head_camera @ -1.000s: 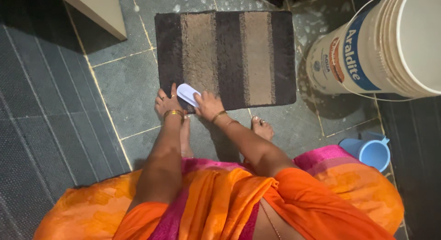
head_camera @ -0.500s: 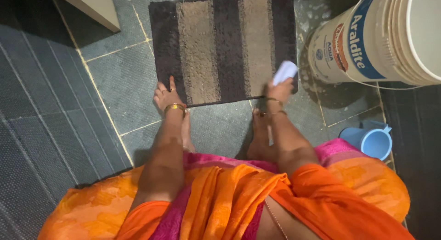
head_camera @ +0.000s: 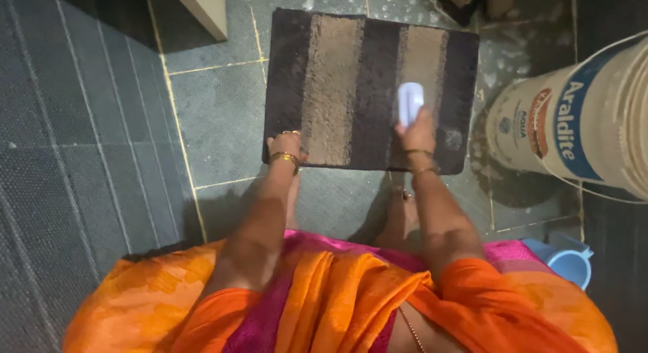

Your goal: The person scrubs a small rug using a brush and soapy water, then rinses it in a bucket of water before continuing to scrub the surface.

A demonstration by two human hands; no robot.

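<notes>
A striped floor mat (head_camera: 337, 76) in dark brown and tan lies on wet grey tiles. My left hand (head_camera: 285, 144) presses flat on its near left corner, fingers spread, a gold bangle on the wrist. My right hand (head_camera: 417, 131) grips a small white scrubbing brush (head_camera: 410, 102) and holds it on the mat's right tan stripe. My bare feet stand just behind the mat's near edge.
A large white plastic bucket (head_camera: 594, 117) stands to the right of the mat. A light blue mug (head_camera: 570, 262) sits on the floor at lower right. A pale block corner (head_camera: 202, 9) juts in at upper left. Soap suds dot the tiles beyond the mat.
My right hand carried the brush from the mat's near left corner over to its right edge, then onto the right tan stripe. My left hand stayed on the near left corner.
</notes>
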